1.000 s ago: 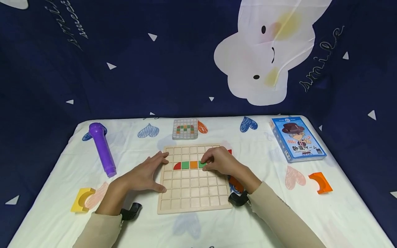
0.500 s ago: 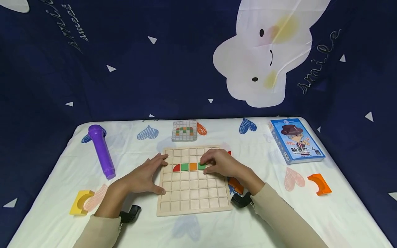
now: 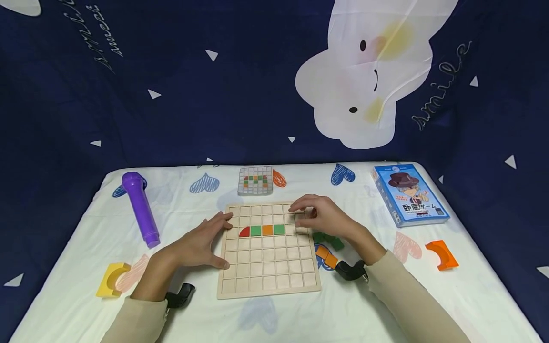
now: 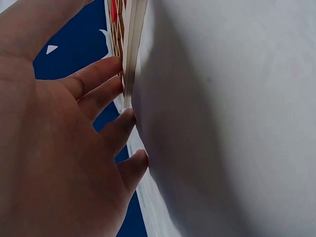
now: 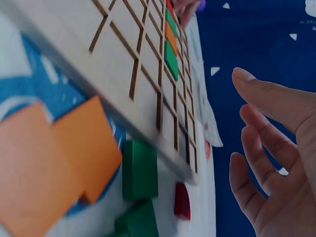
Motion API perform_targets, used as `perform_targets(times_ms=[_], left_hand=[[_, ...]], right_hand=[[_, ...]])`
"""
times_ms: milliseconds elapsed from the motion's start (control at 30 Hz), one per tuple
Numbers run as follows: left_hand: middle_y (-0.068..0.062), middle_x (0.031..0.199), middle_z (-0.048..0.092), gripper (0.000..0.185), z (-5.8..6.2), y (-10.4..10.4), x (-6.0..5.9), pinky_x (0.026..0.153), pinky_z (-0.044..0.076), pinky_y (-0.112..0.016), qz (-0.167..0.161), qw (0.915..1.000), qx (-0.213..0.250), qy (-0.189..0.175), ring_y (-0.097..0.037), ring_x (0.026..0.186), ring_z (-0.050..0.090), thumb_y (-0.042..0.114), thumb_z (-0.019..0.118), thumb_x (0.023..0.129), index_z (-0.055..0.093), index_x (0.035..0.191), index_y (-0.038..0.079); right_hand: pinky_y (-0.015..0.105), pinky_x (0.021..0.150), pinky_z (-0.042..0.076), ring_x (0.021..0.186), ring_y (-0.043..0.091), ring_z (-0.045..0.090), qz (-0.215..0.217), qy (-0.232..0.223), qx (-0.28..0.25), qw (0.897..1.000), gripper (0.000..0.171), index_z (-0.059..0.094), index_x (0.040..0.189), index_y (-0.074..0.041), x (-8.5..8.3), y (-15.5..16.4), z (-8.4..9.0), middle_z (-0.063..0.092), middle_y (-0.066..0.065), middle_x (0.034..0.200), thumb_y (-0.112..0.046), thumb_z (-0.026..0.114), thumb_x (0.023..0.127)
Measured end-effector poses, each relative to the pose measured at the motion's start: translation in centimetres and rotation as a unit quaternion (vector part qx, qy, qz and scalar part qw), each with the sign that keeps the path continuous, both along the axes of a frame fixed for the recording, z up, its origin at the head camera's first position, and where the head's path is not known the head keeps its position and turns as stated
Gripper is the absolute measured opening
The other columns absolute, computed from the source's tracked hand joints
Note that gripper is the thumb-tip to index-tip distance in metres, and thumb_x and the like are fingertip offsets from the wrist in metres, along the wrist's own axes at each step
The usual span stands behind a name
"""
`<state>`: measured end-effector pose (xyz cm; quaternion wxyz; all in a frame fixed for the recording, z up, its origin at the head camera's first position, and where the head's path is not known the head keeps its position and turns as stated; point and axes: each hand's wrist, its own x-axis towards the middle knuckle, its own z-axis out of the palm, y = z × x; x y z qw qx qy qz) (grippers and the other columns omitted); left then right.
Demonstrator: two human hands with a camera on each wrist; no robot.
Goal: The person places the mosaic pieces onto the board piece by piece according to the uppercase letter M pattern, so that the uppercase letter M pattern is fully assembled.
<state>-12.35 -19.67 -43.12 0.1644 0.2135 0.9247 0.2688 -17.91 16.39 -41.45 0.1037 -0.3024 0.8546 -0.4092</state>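
Observation:
A wooden grid board (image 3: pixel 270 267) lies mid-table in the head view. One row of it bears a red quarter-round tile (image 3: pixel 244 232), a green tile (image 3: pixel 255 231), an orange tile (image 3: pixel 267 230) and a second green tile (image 3: pixel 279 229). My left hand (image 3: pixel 195 245) rests spread along the board's left edge, thumb and fingertips at the rim. Above the upper right of the board is my right hand (image 3: pixel 328 216), fingers apart with nothing between them. In the right wrist view its thumb and fingers (image 5: pixel 269 148) show bare, clear of the board.
Loose green blocks (image 5: pixel 140 170), orange blocks (image 5: pixel 89 143) and a red block (image 5: pixel 182 201) lie beside the board's right edge. A pattern card (image 3: pixel 255 181) sits behind it. Around stand a purple microphone-shaped toy (image 3: pixel 141 209), a yellow arch (image 3: pixel 112 280), an orange arch (image 3: pixel 443 254) and a blue game box (image 3: pixel 411 193).
My right hand has let go of the second green tile and moved up and right, leaving it whole in view in its cell. My left hand stays at the board's edge.

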Motion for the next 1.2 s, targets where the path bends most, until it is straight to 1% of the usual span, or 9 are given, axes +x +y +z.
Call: perform_targets(times_ms=[133, 333, 433, 533, 733, 933, 1000, 1133, 1200], left_hand=[[-0.011, 0.168, 0.03, 0.087, 0.0, -0.1, 0.1, 0.128, 0.016, -0.067, -0.001, 1.0, 0.0, -0.001, -0.041, 0.16, 0.016, 0.04, 0.092, 0.064, 0.052, 0.134, 0.009], [-0.01, 0.168, 0.032, 0.086, 0.3, 0.0, 0.0, 0.128, 0.018, -0.067, -0.003, 1.0, -0.001, 0.006, -0.041, 0.159, 0.018, 0.039, 0.092, 0.064, 0.053, 0.135, 0.01], [-0.011, 0.167, 0.032, 0.085, 0.4, 0.0, 0.0, 0.127, 0.018, -0.067, -0.004, 1.0, -0.001, 0.007, -0.041, 0.159, 0.018, 0.039, 0.092, 0.064, 0.053, 0.134, 0.01], [-0.011, 0.168, 0.032, 0.085, 0.3, 0.0, 0.0, 0.127, 0.018, -0.068, -0.004, 1.0, 0.0, 0.006, -0.041, 0.159, 0.018, 0.038, 0.092, 0.064, 0.052, 0.134, 0.01], [-0.01, 0.168, 0.032, 0.085, 0.2, 0.0, 0.1, 0.128, 0.017, -0.067, -0.003, 1.0, -0.001, 0.004, -0.04, 0.16, 0.018, 0.039, 0.092, 0.064, 0.052, 0.134, 0.01], [-0.01, 0.167, 0.033, 0.087, 0.2, 0.0, 0.0, 0.129, 0.017, -0.065, 0.0, 1.0, -0.004, 0.001, -0.04, 0.16, 0.018, 0.038, 0.091, 0.065, 0.052, 0.137, 0.01], [-0.01, 0.167, 0.033, 0.086, 0.3, 0.0, 0.0, 0.129, 0.017, -0.064, -0.001, 1.0, -0.003, 0.001, -0.04, 0.16, 0.019, 0.038, 0.091, 0.065, 0.052, 0.137, 0.01], [-0.01, 0.167, 0.033, 0.085, 0.3, 0.0, 0.1, 0.129, 0.017, -0.064, -0.003, 1.0, 0.0, 0.001, -0.04, 0.159, 0.019, 0.036, 0.091, 0.066, 0.053, 0.137, 0.009], [-0.01, 0.167, 0.033, 0.085, 0.2, -0.1, 0.1, 0.129, 0.017, -0.064, -0.003, 1.0, 0.0, 0.002, -0.04, 0.159, 0.019, 0.036, 0.091, 0.066, 0.053, 0.137, 0.009]], right_hand=[[0.024, 0.079, 0.06, 0.092, 0.025, 0.067, -0.01, -0.001, 0.001, 1.0, 0.034, 0.073, 0.119, -0.009, 0.1, 1.0, -0.1, 0.072, 0.005, 0.125, -0.014, 0.081, 0.086], [0.041, 0.089, 0.062, 0.107, 0.026, 0.066, -0.034, 0.001, 0.006, 0.999, 0.034, 0.073, 0.12, -0.008, 0.0, 2.3, -0.3, 0.072, 0.004, 0.125, -0.014, 0.08, 0.087], [0.046, 0.095, 0.06, 0.116, 0.023, 0.064, -0.045, 0.0, 0.017, 0.999, 0.034, 0.073, 0.121, -0.011, -0.2, 2.9, -0.6, 0.072, 0.003, 0.127, -0.014, 0.08, 0.087], [0.044, 0.097, 0.058, 0.119, 0.022, 0.063, -0.051, 0.003, 0.027, 0.998, 0.035, 0.073, 0.121, -0.012, -0.5, 3.5, -1.0, 0.072, 0.003, 0.127, -0.015, 0.081, 0.087], [0.033, 0.095, 0.055, 0.122, 0.021, 0.061, -0.059, 0.009, 0.043, 0.997, 0.036, 0.074, 0.12, -0.014, -1.0, 4.3, -1.6, 0.071, 0.002, 0.129, -0.016, 0.082, 0.085], [0.039, 0.101, 0.053, 0.126, 0.023, 0.061, -0.063, -0.002, 0.049, 0.997, 0.038, 0.074, 0.121, -0.015, -1.4, 4.8, -2.0, 0.071, 0.003, 0.13, -0.015, 0.083, 0.084], [0.038, 0.1, 0.053, 0.122, 0.022, 0.062, -0.066, -0.009, 0.052, 0.996, 0.037, 0.074, 0.121, -0.015, -1.5, 4.9, -2.2, 0.072, 0.002, 0.128, -0.015, 0.083, 0.084], [0.03, 0.094, 0.054, 0.113, 0.02, 0.064, -0.066, -0.003, 0.059, 0.996, 0.034, 0.075, 0.118, -0.015, -1.5, 5.0, -2.7, 0.074, 0.003, 0.123, -0.013, 0.082, 0.085], [0.028, 0.092, 0.054, 0.11, 0.02, 0.065, -0.064, 0.004, 0.06, 0.996, 0.032, 0.075, 0.117, -0.015, -1.6, 5.0, -2.9, 0.075, 0.003, 0.121, -0.012, 0.081, 0.086]])
